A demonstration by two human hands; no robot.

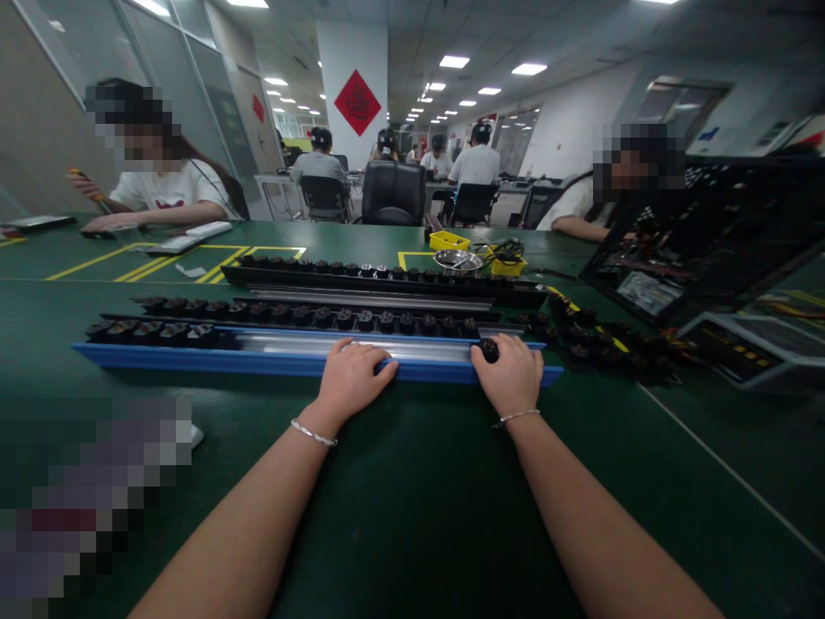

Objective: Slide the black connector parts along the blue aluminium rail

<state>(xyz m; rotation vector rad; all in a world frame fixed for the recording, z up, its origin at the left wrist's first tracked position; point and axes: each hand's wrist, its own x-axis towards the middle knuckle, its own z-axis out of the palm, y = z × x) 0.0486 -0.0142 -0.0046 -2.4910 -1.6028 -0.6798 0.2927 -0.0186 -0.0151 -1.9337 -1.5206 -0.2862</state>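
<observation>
While people [168, 185] sit, green table [412, 490] bears rails [212, 359].

Pixelation blurs an object [96, 507], cut off at lower left; the right hand [512, 370] partly hides a black part [489, 350]; the right edge crops a computer case [728, 236].

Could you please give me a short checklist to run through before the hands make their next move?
1. Left hand on the blue rail: ok, touching it around the middle.
2. Black part held: ok, in the right hand near the rail's right end.
3. Held part seated in the rail: cannot tell, its underside is hidden.
4. Rail filled along its length: not ok, there is a bare shiny stretch right of the group of parts at its left end.
5. Computer case clear of the rail: ok, apart to the right.
</observation>
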